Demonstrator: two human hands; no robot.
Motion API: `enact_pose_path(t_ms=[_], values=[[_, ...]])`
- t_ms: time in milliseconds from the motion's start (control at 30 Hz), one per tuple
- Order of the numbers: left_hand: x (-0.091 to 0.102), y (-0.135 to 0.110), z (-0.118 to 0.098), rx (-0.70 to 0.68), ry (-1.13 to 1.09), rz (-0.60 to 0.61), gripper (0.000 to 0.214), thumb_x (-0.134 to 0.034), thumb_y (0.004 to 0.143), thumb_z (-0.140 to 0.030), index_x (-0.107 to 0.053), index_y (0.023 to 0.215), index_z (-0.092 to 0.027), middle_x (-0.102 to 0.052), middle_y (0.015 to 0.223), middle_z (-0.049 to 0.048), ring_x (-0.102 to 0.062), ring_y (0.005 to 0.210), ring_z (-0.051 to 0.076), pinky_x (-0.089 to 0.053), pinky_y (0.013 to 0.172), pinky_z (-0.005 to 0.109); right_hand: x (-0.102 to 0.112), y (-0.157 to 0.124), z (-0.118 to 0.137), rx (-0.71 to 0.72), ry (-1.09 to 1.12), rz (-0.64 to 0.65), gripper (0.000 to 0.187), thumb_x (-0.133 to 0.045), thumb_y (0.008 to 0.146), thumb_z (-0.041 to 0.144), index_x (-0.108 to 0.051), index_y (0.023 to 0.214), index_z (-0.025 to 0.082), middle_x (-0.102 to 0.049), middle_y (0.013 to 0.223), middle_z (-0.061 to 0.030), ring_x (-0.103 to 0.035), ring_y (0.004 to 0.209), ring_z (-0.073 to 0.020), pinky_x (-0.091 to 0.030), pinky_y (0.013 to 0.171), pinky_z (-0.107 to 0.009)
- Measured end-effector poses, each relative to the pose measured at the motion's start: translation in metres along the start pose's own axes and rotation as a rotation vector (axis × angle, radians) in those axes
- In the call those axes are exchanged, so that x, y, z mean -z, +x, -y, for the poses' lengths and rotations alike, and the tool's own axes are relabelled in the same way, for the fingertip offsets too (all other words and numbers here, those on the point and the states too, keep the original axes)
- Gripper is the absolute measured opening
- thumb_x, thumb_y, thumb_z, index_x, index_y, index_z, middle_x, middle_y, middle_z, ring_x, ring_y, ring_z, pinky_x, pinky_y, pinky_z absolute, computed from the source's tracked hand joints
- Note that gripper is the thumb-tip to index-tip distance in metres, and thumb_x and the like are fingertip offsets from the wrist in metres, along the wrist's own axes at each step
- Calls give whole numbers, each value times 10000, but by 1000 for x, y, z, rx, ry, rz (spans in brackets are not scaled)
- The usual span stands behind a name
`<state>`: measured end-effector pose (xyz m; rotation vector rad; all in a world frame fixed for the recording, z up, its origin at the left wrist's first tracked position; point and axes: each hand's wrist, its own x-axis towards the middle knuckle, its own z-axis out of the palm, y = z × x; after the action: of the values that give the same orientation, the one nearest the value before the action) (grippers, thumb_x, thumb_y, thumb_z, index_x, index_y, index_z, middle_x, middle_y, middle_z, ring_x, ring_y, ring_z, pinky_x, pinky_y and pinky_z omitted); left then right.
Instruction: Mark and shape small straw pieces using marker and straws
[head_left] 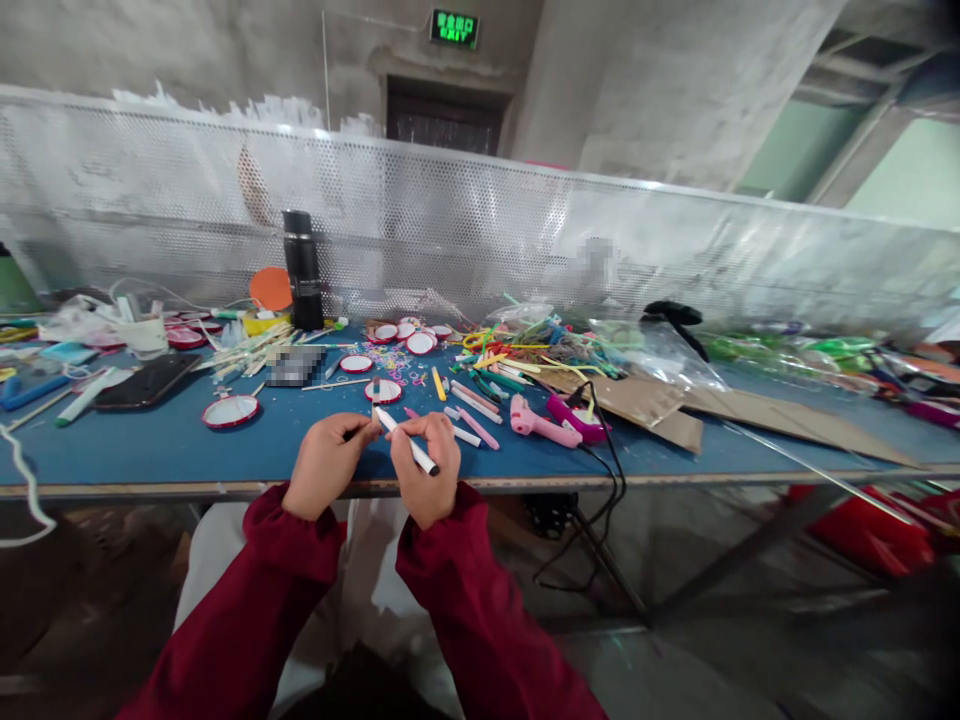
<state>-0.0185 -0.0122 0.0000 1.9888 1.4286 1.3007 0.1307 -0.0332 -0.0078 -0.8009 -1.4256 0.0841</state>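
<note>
Above the table's front edge, my right hand [429, 465] is closed around a white marker [418, 455] with a black end pointing down toward me. The marker's other end reaches a small flat stick [376, 393], dark along part of its length. My left hand [330, 460] pinches that stick upright between thumb and fingers. Just behind it lies a round white disc with a red rim [387, 391]. Several pens lie right of my hands, among them a pink marker [478, 428] and a white marker [466, 436].
On the blue table [300, 455] are a pink glue gun [541, 422], a black bottle [302, 270], a phone [148, 383], cardboard [630, 400] and a heap of colourful pipe cleaners [547, 345]. A perforated metal screen [465, 220] stands behind. A black cable [619, 460] hangs over the front edge.
</note>
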Motion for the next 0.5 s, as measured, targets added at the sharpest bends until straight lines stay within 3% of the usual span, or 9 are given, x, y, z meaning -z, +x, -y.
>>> enact_pose_path(t_ms=[500], values=[[0, -1, -2, 2, 10, -11, 311, -565, 885, -428, -765, 823, -198, -757, 835, 11, -644, 805, 184, -439, 723, 253, 0, -1, 0, 10, -13, 17, 115, -568, 861, 204, -582, 749, 226, -662, 726, 7, -609, 797, -178, -453, 912, -399]])
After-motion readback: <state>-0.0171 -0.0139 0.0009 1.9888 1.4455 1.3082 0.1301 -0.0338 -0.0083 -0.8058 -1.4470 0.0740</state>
